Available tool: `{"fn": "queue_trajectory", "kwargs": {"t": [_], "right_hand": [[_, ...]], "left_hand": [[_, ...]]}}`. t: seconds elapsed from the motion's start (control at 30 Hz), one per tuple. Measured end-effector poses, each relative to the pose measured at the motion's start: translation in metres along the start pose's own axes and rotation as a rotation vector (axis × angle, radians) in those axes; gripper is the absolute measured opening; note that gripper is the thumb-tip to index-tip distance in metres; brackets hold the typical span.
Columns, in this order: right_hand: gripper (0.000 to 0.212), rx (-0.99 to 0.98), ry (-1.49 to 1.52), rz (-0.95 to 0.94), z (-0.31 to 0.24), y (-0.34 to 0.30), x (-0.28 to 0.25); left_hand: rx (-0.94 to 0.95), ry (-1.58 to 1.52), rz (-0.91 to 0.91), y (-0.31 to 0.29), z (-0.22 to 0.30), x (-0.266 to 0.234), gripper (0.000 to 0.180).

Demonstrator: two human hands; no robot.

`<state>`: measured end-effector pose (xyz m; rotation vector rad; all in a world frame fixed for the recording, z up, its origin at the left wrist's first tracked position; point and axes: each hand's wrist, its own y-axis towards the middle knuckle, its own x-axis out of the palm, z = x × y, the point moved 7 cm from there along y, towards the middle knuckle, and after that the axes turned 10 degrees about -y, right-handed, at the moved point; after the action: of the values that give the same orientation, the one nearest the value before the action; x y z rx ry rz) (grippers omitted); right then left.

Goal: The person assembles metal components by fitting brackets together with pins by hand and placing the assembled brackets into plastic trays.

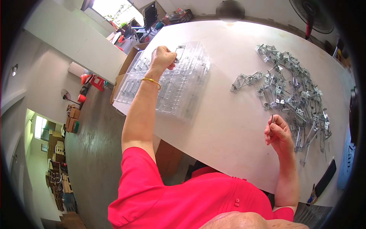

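A stack of clear plastic trays (173, 105) with moulded compartments lies on the left of the white table, with metal parts showing through it. Over its far part, my left hand (163, 58) is closed, and a small metal bracket (180, 49) shows at its fingertips. On the right spreads a tangled heap of silvery metal brackets (293, 86). Beside the heap's near left edge, my right hand (280, 131) pinches a thin metal piece (272, 118) between thumb and fingers. Most of that piece is hidden by the fingers.
The white table (213, 126) carries a dark flat object (327, 176) and blue-handled pliers (312, 196) at the near right. A cardboard box (121, 76) stands behind the trays' left side. A black fan (312, 15) is beyond the far right edge.
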<state>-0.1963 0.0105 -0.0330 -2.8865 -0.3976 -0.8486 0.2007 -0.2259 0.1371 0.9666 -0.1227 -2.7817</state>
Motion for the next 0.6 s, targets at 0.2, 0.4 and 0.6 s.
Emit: {"fn": "queue_trajectory", "kwargs": {"t": [0.2,0.4,0.6], "right_hand": [[0.009,0.01,-0.024,0.021,0.002,0.0,-0.002],[0.01,0.012,-0.031,0.015,0.003,0.001,-0.001],[0.012,0.036,-0.057,0.023,0.007,0.0,-0.003]], "left_hand": [[0.014,0.11,-0.034,0.015,-0.007,0.01,0.018],[0.036,0.233,0.018,0.025,-0.009,0.0,0.019],[0.029,0.398,-0.02,0.035,-0.019,0.009,0.022]]}}
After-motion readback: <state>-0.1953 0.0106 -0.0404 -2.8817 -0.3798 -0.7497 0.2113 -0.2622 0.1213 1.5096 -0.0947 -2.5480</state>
